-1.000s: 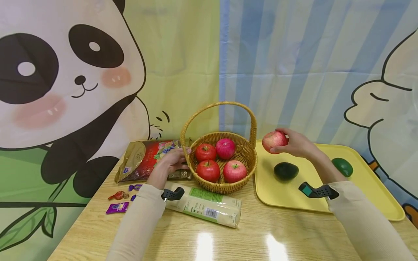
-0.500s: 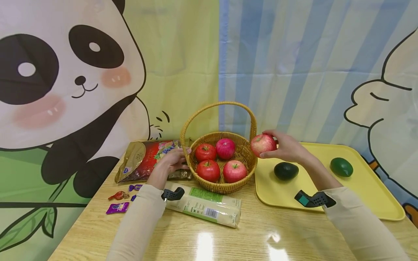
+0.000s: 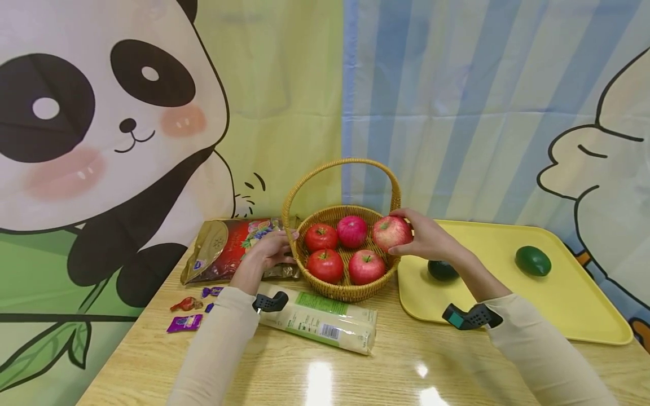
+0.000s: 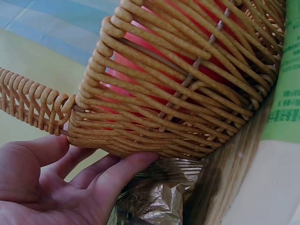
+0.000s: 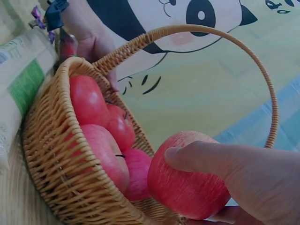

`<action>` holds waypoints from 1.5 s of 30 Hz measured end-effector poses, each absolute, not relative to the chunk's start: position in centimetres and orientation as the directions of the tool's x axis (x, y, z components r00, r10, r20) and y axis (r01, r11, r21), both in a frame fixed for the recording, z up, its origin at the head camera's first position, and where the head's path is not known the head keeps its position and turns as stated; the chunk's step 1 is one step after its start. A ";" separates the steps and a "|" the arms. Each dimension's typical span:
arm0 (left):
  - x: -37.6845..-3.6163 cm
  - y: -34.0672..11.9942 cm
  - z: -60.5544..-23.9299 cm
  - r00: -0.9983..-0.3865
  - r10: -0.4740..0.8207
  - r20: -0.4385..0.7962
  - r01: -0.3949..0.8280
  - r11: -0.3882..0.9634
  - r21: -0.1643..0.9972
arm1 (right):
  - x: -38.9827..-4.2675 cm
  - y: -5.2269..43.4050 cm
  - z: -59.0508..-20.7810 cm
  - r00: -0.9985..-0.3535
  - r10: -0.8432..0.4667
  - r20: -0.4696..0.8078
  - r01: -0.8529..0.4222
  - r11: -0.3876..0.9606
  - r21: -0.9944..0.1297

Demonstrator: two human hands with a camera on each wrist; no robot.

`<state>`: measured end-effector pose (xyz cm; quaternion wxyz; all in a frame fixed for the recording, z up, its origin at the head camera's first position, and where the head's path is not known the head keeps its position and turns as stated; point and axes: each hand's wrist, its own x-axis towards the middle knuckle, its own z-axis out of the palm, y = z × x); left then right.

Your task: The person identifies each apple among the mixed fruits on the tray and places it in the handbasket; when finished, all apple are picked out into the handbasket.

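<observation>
My right hand [image 3: 424,237] grips a red apple [image 3: 390,232] just over the right rim of a wicker basket [image 3: 345,290]; in the right wrist view the apple [image 5: 187,176] sits under my thumb above the basket [image 5: 61,187]. Several red apples [image 3: 335,248] lie inside. My left hand [image 3: 269,254] rests with straight fingers [image 4: 112,173] against the basket's left wall [image 4: 178,117].
A yellow tray [image 3: 584,304] on the right holds a dark avocado [image 3: 440,269] and a green avocado [image 3: 532,260]. A red-gold snack bag [image 3: 228,248], a long noodle packet [image 3: 320,321] and wrapped candies [image 3: 185,313] lie on the wooden table [image 3: 355,372].
My right hand has carried the apple leftward from above the tray to over the basket's right rim. The left hand has stayed against the basket.
</observation>
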<state>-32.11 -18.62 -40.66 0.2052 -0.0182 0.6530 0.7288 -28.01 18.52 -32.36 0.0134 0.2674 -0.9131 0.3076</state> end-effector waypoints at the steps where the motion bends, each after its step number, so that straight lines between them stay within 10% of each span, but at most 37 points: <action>1: -32.1 -18.6 -40.7 -0.915 0.276 -0.295 -0.324 -0.067 0.944 | -28.0 18.3 -32.5 -0.854 -0.482 0.195 -0.502 0.666 -0.552; 45: -31.9 -18.7 -40.6 -0.917 0.267 -0.296 -0.319 -0.047 0.947 | -29.9 15.7 -37.0 -0.863 -0.434 0.258 -0.502 0.677 -0.539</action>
